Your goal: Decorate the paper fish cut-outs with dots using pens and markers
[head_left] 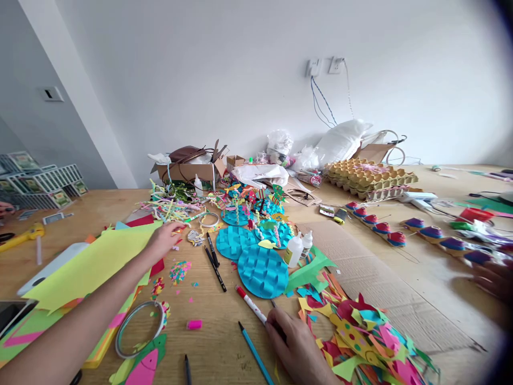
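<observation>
Centrally, cardboard box [188,170] holding scraps, egg trays [371,176] empty

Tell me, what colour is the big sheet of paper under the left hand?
Yellow-green: the paper sheet, under the left hand, shows plainly in the head view.
</observation>
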Tool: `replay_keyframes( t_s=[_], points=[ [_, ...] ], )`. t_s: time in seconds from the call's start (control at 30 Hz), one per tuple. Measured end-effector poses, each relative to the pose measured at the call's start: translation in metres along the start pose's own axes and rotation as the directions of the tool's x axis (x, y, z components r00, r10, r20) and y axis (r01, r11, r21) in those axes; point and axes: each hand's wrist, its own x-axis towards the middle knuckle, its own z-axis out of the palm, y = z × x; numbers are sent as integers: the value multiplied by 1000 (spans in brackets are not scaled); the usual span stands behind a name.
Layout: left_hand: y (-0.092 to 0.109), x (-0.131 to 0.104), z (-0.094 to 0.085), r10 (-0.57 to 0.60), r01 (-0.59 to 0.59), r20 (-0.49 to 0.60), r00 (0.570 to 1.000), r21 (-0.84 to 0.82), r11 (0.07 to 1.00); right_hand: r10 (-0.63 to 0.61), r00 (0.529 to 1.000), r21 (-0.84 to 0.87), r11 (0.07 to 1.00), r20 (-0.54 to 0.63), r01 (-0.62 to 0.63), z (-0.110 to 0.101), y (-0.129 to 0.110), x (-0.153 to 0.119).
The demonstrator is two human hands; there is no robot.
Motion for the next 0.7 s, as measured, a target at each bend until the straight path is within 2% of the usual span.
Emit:
replay_keyframes(
  t_s=[0.07, 0.17, 0.27, 0.37, 0.5, 0.7],
  points=[
    [18, 1, 31, 137, -150, 145, 980, 81, 985, -6, 1000, 5, 1000, -13, 6, 0, 0, -1],
    [47, 4, 81, 284, -356, 363, 888, 149, 923, -4, 999, 22, 1000, -37, 5, 1, 0, -2],
    [73, 7, 127, 349, -510, 528, 775, 196, 837, -1, 998, 37, 999, -57, 3, 0, -2, -2],
    [92, 10, 164, 352, -610, 634, 688, 244, 754, 5, 998, 37, 999, -59, -3, -1, -2, -1],
    [104, 14, 195, 310, -680, 714, 627, 309, 665, 14, 999, 11, 1000, -45, -13, -1, -1, -1],
    [110, 20, 215, 213, -716, 776, 594, 390, 579, 20, 1000, 17, 1000, -23, -20, -3, -3, -1]
  ],
)
